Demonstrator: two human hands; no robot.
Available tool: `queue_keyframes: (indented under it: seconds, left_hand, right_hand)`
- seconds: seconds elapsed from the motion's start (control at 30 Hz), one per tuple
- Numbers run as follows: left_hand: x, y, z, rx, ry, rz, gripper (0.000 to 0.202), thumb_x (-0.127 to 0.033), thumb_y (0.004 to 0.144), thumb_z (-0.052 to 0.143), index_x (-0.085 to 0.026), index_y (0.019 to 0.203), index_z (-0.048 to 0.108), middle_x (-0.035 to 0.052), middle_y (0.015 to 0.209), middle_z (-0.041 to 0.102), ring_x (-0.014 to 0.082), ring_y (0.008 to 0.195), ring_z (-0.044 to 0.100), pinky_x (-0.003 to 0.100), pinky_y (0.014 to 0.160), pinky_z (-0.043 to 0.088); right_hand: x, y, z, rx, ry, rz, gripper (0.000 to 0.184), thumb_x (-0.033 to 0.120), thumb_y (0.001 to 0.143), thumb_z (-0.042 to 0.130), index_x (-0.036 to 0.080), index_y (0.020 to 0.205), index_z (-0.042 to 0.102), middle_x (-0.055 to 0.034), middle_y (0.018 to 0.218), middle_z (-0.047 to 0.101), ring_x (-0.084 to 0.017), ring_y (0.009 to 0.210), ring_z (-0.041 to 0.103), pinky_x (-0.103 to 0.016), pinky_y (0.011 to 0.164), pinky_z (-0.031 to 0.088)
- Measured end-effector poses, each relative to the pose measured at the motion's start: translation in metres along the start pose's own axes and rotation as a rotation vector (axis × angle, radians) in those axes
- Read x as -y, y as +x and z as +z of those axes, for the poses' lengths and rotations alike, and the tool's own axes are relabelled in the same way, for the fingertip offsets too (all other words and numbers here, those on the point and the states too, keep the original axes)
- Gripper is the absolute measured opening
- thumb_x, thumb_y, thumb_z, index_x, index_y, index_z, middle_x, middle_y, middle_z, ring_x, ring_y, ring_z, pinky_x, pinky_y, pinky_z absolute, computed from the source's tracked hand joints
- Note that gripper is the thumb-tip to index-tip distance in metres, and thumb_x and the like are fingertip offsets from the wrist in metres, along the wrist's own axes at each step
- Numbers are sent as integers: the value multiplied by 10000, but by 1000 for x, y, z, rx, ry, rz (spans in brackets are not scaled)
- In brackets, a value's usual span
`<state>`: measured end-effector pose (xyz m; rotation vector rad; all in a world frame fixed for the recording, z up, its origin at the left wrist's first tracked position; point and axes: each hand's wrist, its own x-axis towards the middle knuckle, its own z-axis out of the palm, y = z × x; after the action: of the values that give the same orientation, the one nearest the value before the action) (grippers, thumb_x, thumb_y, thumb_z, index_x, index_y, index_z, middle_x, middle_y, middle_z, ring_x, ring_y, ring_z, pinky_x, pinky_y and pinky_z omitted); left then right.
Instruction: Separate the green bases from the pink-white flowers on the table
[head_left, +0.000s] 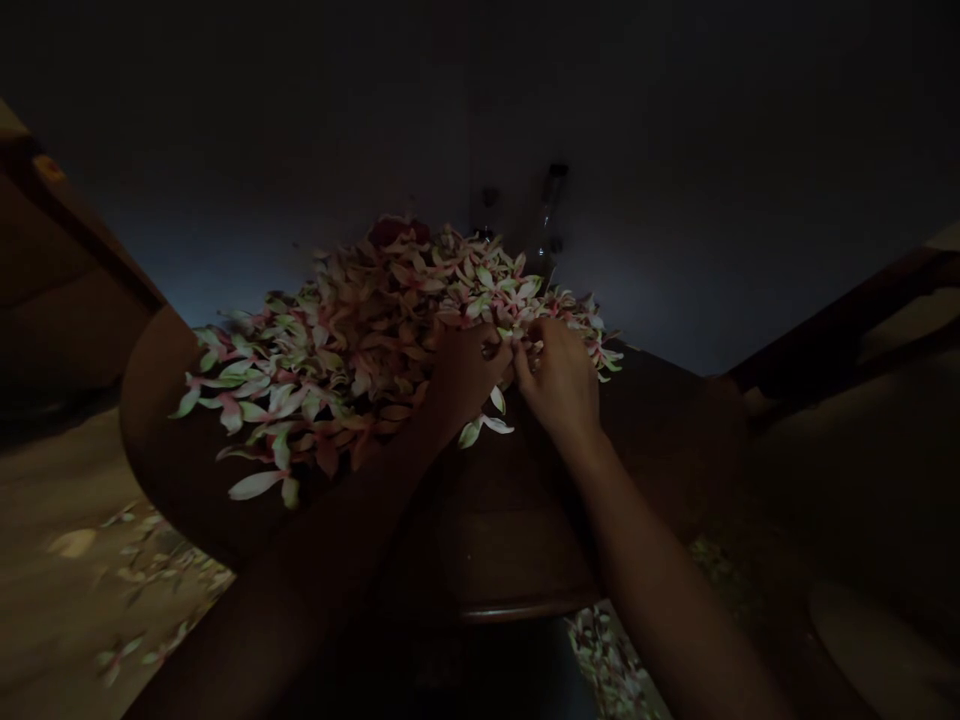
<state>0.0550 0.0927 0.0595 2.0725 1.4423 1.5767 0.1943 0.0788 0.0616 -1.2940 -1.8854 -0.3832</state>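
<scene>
A large heap of pink and white flowers [360, 330] with green-tinged petals covers the back and left of a dark wooden table [517, 530]. My left hand [471, 365] is closed in a pinch at the heap's front edge. Close beside it, my right hand [561, 380] is also pinched, its fingertips almost meeting the left ones. Pale petals show at the fingertips of both hands, though the fingers partly hide what is gripped. Just under the left hand lies a single white-green flower [487, 425]. The view is very dim.
Behind the heap stands a clear bottle with a dark cap [551, 200], near a bare wall [660, 200]. A dark red object [397, 232] sits at the heap's top. More flowers [161, 550] lie scattered on the floor at left, and others [611, 655] lie below the table's front edge.
</scene>
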Motion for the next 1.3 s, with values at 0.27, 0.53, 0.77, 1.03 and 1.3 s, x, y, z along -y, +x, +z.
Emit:
queue_keyframes:
  seconds: [0.27, 0.53, 0.77, 1.03, 1.3]
  left_hand:
    - [-2, -1, 0, 31, -81, 1, 230, -163, 782, 644, -176, 586, 525, -48, 548, 516, 103, 569, 497, 256, 596, 349]
    - [0, 5, -5, -52, -194, -201, 324, -210, 794, 606, -186, 510, 451, -41, 521, 430, 111, 566, 449, 276, 584, 318]
    - [5, 7, -1, -98, -291, -356, 308, -250, 763, 612, -184, 506, 455, -43, 510, 402, 102, 554, 414, 255, 543, 293]
    - [8, 2, 6, -125, -539, -510, 135, -263, 725, 593, -185, 618, 565, -25, 579, 524, 106, 562, 496, 217, 510, 330]
    - [5, 4, 6, -174, -567, -585, 159, -259, 728, 589, -187, 608, 513, -28, 582, 507, 99, 559, 494, 217, 521, 340]
  right_hand:
    - [-8, 0, 10, 55, 262, 71, 197, 296, 931, 529, 203, 759, 551, -19, 690, 572, -177, 660, 525, -307, 651, 387]
    - [-3, 3, 4, -95, 715, 207, 254, 393, 919, 587, 215, 738, 588, 18, 666, 531, -135, 645, 490, -276, 615, 396]
    - [2, 4, 4, -204, 1028, 334, 200, 386, 854, 680, 220, 754, 630, 38, 658, 525, -105, 595, 469, -242, 558, 401]
    - [5, 6, 10, -289, 1386, 426, 143, 327, 820, 694, 226, 742, 629, 34, 749, 595, -105, 688, 566, -236, 658, 500]
    - [13, 7, 5, -382, 1466, 437, 118, 251, 812, 674, 219, 731, 594, 38, 735, 574, -91, 691, 572, -234, 687, 508]
